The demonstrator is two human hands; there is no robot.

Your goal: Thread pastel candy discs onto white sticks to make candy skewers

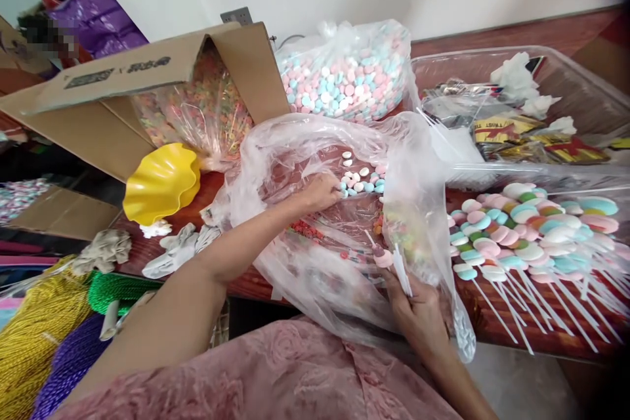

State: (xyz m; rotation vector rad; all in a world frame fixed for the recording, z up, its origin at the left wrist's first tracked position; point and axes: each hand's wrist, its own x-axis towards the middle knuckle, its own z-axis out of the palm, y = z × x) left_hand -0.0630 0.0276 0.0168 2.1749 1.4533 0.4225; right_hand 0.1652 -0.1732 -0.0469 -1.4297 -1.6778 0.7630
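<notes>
My left hand [323, 193] reaches into an open clear plastic bag [275, 144], its fingers curled at the edge of a small pile of pink, white and blue marshmallows [361, 178]. What its fingertips pinch, if anything, is hidden. Lower right, my right hand [418, 308] is closed around a bunch of white sticks [401, 270]. One stick in that hand points up and left and carries a pink marshmallow [382, 256]. Red and orange gummy candies [305, 231] also lie in the bag, partly under folded plastic.
Finished-looking marshmallow skewers [536, 230] lie heaped at right. Behind them stands a clear plastic bin [566, 59] with packets. A full marshmallow bag [344, 79], a cardboard box [162, 65] holding bagged gummies, and a yellow wavy bowl [160, 184] surround the work area. Bead strands [44, 335] hang at left.
</notes>
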